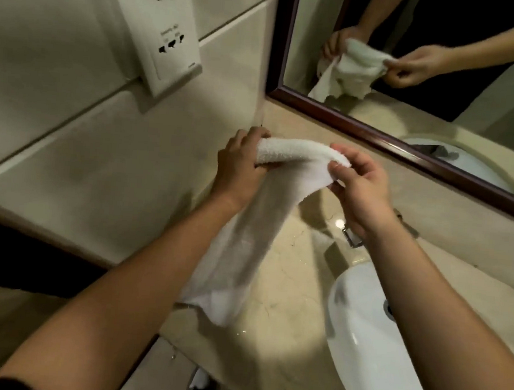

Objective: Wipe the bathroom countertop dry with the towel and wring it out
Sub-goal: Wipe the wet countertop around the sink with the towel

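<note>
Nearest: left forearm (120, 276) and right forearm (441, 301), both bare, coming in from the bottom edge over the countertop (287, 295). Grip: left hand (239, 165) has its fingers curled round one end of the towel (296, 151); right hand (363, 191) pinches the other end between thumb and fingertips. Both are clamped on it. Towel is white terry. The top span is bunched into a roll between the hands, and the rest hangs in a loose strip past the left wrist toward the counter's front edge. Can't tell if the tail touches the stone. It's held above the counter's left end, near the wall corner and left of the sink (358, 341). Text check: white socket plate (166, 43) on the tiled wall (68, 155), upper left. It has a small printed line above three dark outlets and a tiny mark at its lower corner, both too blurred to read. There's also a dark scribble-like line at the plate's top, cut off by the frame. Counter is glossy beige marble with one bright light spot and a few droplets near the front edge. Chrome tap (352, 237) sits just behind the white basin, mostly hidden by the right wrist. Right forearm also covers part of the sink. Dark wood-framed mirror (377, 133) runs along the back wall. Its reflection shows the same two hands on the towel, plus the basin rim.
</note>
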Available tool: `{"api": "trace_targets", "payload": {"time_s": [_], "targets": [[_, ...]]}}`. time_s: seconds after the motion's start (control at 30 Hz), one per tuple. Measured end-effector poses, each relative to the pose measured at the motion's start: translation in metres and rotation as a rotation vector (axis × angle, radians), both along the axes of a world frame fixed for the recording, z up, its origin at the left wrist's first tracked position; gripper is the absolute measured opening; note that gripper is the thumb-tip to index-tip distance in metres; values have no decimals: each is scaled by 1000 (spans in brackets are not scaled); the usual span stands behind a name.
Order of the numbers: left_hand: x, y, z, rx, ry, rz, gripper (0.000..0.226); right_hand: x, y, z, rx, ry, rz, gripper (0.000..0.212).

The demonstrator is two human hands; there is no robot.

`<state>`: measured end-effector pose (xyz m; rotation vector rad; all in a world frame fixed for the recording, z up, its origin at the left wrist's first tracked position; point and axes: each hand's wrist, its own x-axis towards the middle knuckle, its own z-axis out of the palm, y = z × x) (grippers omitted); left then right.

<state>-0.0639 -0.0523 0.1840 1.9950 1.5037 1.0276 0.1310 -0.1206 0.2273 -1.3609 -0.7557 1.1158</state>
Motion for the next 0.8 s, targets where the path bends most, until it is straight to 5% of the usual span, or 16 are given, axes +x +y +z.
{"api": "trace_targets", "payload": {"time_s": [0.23, 0.43, 0.57, 0.8], "targets": [[-5, -48, -147, -116, 472, -77, 77, 15, 12, -143, -338, -477, 165, 37], [-24, -117, -194, -166, 766, -55, 96, -5, 7, -182, -201, -1045, 287, 51], [-31, -108, -200, -166, 834, -94, 93, -21, 25, -208, -275, -1213, 499, 57], [-63, -71, -200, -74, 855, -201, 91, 6, 80, -182, -18, -1194, 170, 26]]}}
